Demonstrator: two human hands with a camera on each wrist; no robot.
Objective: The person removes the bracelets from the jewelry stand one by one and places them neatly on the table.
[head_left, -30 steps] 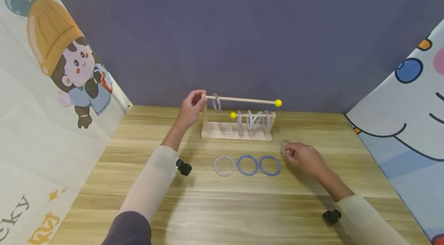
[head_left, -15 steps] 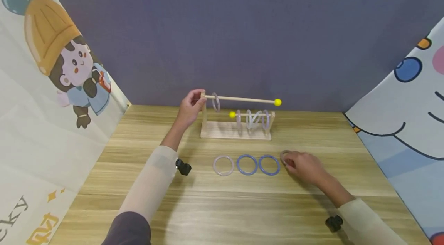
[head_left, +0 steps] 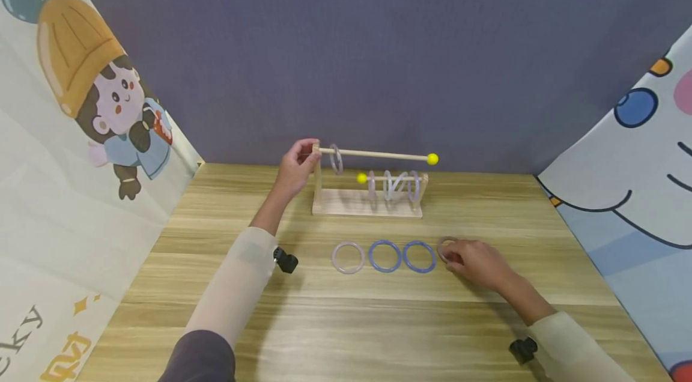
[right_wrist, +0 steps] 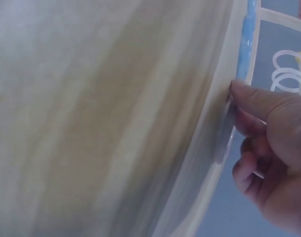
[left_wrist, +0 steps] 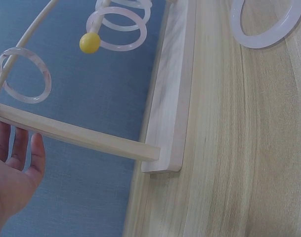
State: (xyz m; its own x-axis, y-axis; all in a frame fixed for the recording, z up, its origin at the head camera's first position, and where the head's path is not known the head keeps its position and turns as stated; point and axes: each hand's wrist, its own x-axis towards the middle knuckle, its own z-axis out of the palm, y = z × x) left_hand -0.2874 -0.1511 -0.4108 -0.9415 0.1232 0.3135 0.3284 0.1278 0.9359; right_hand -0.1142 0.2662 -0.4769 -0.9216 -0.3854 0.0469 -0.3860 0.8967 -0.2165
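Observation:
My left hand (head_left: 294, 169) grips the top of the tall post of a wooden bangle stand (head_left: 340, 205). From the left wrist view, the fingertips (left_wrist: 38, 150) lie along the post (left_wrist: 81, 136). A single pale bangle (head_left: 336, 160) hangs on the upper rod near that hand; several pale ones (head_left: 414, 187) hang on the lower rod. Low at the right, my right hand (head_left: 478, 263) pinches a greyish-pink bangle (head_left: 440, 245) that lies at the tabletop, partly hidden by the fingers. It forms the right end of a row with two blue bangles (head_left: 419, 271) and a pale pink bangle (head_left: 348, 272).
The wood-grain table (head_left: 351, 322) backs onto a dark blue-grey panel (head_left: 346, 51). Cartoon-printed sheets (head_left: 32, 148) stand at both sides. Yellow balls (head_left: 432, 158) cap the free ends of the two rods. Each wrist carries a small black camera (head_left: 285, 260).
My right hand has lowered the greyish-pink bangle toward the front, down to the table beside the blue one. The left hand has stayed on the post.

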